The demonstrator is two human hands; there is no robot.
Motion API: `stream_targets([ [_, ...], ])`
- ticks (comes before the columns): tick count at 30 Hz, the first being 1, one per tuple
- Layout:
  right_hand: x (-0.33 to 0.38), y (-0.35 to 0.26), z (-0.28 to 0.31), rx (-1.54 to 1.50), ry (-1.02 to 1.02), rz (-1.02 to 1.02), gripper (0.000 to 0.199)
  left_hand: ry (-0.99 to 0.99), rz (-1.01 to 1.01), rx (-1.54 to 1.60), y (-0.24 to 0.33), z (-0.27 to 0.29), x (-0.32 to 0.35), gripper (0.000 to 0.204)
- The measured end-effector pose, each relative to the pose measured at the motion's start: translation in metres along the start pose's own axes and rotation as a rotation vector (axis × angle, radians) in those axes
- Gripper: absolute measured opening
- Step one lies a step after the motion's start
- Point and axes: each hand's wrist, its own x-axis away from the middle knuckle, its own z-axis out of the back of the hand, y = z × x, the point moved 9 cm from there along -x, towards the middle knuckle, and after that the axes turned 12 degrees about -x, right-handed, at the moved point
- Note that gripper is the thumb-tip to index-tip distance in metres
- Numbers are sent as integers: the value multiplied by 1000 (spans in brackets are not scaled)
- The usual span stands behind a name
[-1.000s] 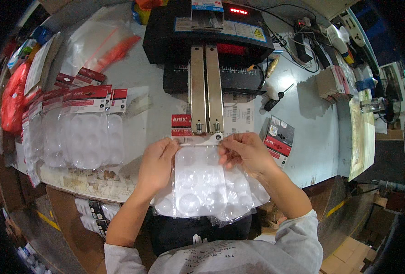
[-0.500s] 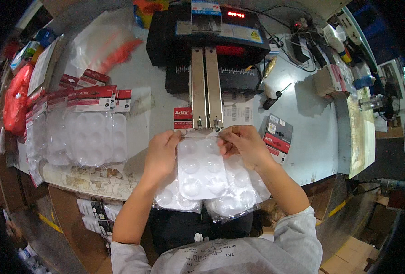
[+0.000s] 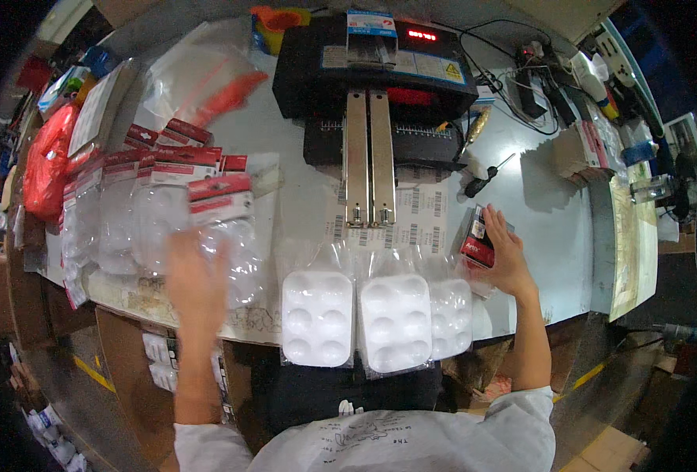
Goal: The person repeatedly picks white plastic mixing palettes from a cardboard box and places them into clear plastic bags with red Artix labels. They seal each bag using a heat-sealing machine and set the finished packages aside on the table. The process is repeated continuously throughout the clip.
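left hand (image 3: 195, 279): motion-blurred, over the sealed packs at the worktop's (image 3: 545, 212) left front; fingers look spread, holding nothing I can make out.
right hand (image 3: 506, 256): flat on the red header cards (image 3: 478, 244) near the right front edge; fingers spread and resting on top, not pinching.
bagged trays (image 3: 396, 321): three white paint-palette trays with round wells, each in clear plastic, side by side and overlapping along the front edge, between the two hands. Neither hand touches them.
tray count: 3. The left and middle ones show six wells each; the right one is partly hidden under the middle one.
sealer (image 3: 372, 67): black machine at the back centre with a red display; twin metal rails (image 3: 369, 157) run forward from it and end just behind the trays.
finished packs (image 3: 160, 212): overlapping pile of clear packs with red header cards, left half of the worktop; too overlapped to count exactly.
label sheet (image 3: 419, 216): white sheet with barcodes under and right of the rails.
screwdrivers (image 3: 482, 169): two, right of the sealer base.
red bag (image 3: 46, 161): at the far left edge.
clear bags (image 3: 195, 79): back left, something orange inside.
cables and power strip (image 3: 533, 67): back right corner.
obstructions: rail ends sit close behind the trays; the pack pile crowds the left hand.
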Motion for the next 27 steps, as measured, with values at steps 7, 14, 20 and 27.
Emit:
stream_targets([
  [7,9,-14,5,77,29,-20,108,-261,117,751,58,-34,40,12],
  [14,13,-16,12,33,105,-81,98,10,142,850,44,-5,45,6],
  [20,5,-14,19,26,117,-22,90,-52,104,1129,47,6,50,9],
  [27,3,-3,29,-4,405,120,43,-553,275,1575,74,-11,64,20],
])
